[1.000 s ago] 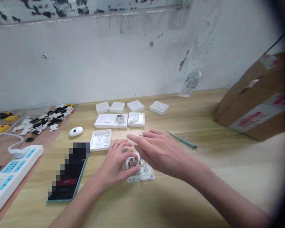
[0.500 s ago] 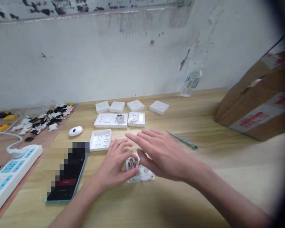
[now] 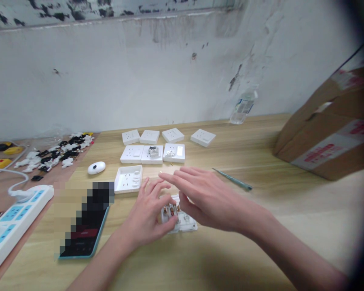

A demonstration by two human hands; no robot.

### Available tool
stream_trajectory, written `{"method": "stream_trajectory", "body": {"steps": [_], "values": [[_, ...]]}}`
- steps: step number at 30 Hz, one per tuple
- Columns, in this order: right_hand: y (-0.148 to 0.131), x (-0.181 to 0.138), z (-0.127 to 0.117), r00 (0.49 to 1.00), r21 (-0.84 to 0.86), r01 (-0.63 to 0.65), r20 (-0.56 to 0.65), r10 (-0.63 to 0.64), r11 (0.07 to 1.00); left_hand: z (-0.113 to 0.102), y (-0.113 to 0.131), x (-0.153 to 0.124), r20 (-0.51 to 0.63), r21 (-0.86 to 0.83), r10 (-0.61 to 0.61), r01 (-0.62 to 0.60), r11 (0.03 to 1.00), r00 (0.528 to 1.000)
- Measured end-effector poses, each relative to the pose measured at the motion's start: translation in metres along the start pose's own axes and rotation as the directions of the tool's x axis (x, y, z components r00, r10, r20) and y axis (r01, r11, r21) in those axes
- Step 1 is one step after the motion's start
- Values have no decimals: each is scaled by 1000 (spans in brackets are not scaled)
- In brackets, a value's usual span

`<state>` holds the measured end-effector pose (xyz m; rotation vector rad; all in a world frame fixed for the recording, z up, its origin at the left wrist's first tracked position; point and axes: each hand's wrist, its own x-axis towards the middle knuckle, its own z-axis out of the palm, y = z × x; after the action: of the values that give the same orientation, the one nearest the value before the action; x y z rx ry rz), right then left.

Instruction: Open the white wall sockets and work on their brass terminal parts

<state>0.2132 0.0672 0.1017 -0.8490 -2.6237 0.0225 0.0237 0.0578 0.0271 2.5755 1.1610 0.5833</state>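
Note:
A white socket base (image 3: 188, 224) with copper contacts in its left half lies on the table before me. My left hand (image 3: 148, 214) grips it at the left, with the thumb on the near side and the index finger on the far side. Over its right part hovers my right hand (image 3: 209, 197), palm down, fingers stretched out to the left. The right thumb points down close to the contacts; whether it touches them I cannot tell. Beyond the left fingers sits a hollow white socket cover (image 3: 128, 179), inner side up.
White socket panels (image 3: 173, 135) stand in two rows at the back, some with small parts on top. A thin green pointed tool (image 3: 232, 179) lies right. Left are a phone (image 3: 87, 230), a white oval device (image 3: 96, 167) and a power strip (image 3: 18, 226); right, a cardboard box (image 3: 324, 133) and bottle (image 3: 244, 107).
My left thumb and index finger have shifted slightly on the socket base. The right hand has moved a little to the right and down, showing more copper contacts.

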Motion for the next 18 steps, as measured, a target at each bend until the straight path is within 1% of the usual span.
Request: {"method": "stream_trajectory", "body": {"steps": [4, 6, 8, 12, 16, 18], "values": [[-1, 1, 2, 1000, -38, -9, 13, 10, 999, 0, 4, -1, -3, 23, -16, 16, 1000, 1000], [-1, 1, 4, 1000, -28, -21, 6, 22, 999, 0, 4, -1, -6, 25, -19, 19, 999, 1000], [0, 1, 6, 999, -21, -47, -4, 47, 999, -1, 4, -1, -9, 21, -17, 17, 1000, 1000], [2, 0, 11, 995, -67, -98, -36, 96, 993, 0, 2, -1, -20, 7, -9, 9, 1000, 1000], [5, -2, 10, 997, 12, -68, -43, 68, 998, 1, 0, -2, -17, 2, -6, 6, 1000, 1000], [6, -2, 8, 997, -15, -74, -28, 73, 997, 1, 0, -2, -6, -4, -5, 5, 1000, 1000]]}}
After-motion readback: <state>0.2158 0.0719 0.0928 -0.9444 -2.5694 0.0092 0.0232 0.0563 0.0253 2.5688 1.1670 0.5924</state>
